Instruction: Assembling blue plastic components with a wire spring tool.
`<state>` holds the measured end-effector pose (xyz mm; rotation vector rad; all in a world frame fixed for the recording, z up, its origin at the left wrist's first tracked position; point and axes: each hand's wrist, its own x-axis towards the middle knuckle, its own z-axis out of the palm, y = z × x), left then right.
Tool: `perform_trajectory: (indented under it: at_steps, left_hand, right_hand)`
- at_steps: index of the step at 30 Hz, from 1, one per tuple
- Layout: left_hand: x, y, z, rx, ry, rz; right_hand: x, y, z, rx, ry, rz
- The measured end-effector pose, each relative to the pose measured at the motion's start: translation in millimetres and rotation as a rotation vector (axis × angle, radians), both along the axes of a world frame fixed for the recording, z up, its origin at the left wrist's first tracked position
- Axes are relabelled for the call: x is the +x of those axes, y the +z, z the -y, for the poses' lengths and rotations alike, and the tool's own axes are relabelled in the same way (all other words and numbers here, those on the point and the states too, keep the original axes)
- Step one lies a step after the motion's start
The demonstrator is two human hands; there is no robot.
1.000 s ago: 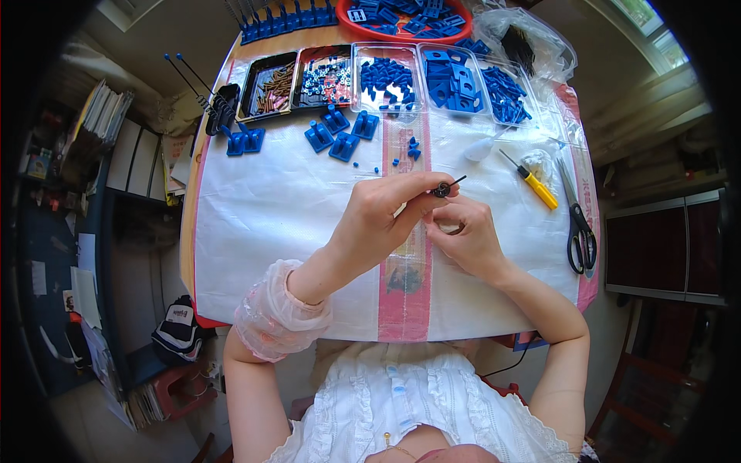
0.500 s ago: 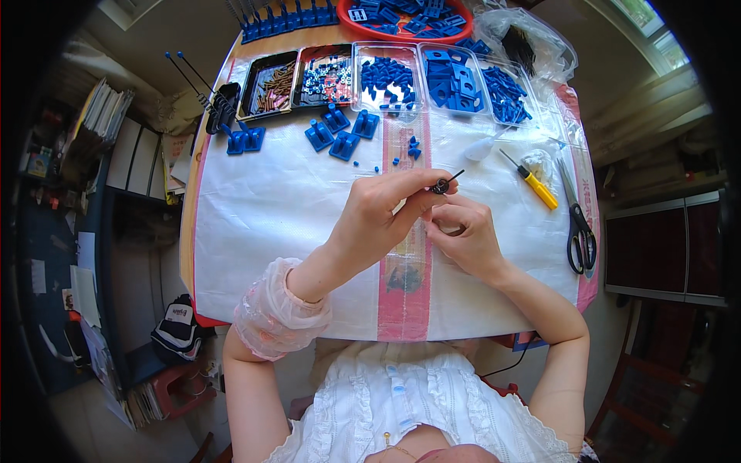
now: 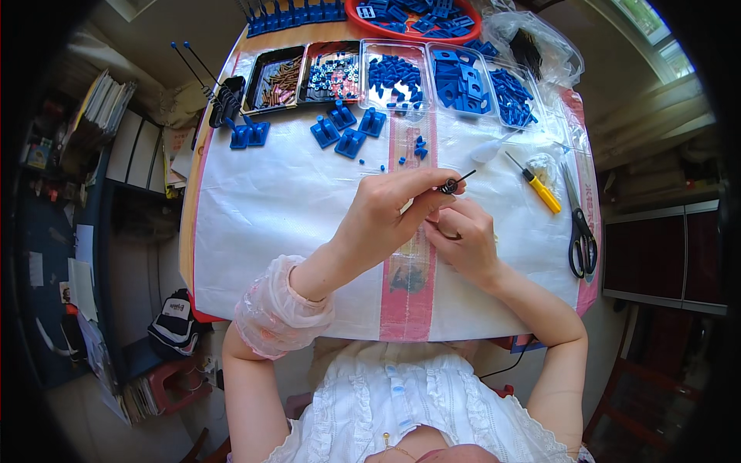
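My left hand (image 3: 392, 207) is closed, with thumb and forefinger pinching a small black coiled wire spring (image 3: 450, 186). One straight wire end sticks out to the upper right. Just below it, my right hand (image 3: 468, 238) is closed too, its thumb and forefinger pressed together beside the left fingertips. Whatever those right fingers hold, if anything, is hidden. Beyond the hands lie a few small blue plastic bits (image 3: 420, 147) and several blue bases with upright posts (image 3: 350, 142).
A row of trays crosses the back: brown screws (image 3: 284, 83), nuts (image 3: 333, 74), blue pieces (image 3: 395, 74). Behind stands a red basin (image 3: 370, 29). At the right lie a yellow-handled screwdriver (image 3: 545, 195) and black-handled scissors (image 3: 580, 251). A black holder with coiled wires (image 3: 225, 108) stands far left.
The view has shifted slightly, so the table's things sit a little farther right and lower. Both hands keep nearly the same pose, and the left still pinches the spring.
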<state>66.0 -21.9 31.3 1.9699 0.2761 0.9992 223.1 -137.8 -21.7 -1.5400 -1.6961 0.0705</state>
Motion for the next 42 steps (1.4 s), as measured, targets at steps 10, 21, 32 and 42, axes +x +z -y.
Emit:
perform_trajectory:
  at_steps: [10,21,32,42]
  left_hand:
    - [-1,-1,-1,0.013,-0.005,0.0]
    - [0,-2,0,-0.043,-0.03,0.004]
    - [-1,0,0,-0.024,-0.028,0.003]
    - [0,-2,0,-0.029,-0.03,0.011]
  right_hand:
    - [-2,1,0,-0.054,-0.07,-0.13]
    - [4,2,-2,-0.078,-0.078,-0.22]
    - [2,11,-1,-0.218,-0.002,-0.329]
    - [2,11,0,-0.211,0.007,-0.308]
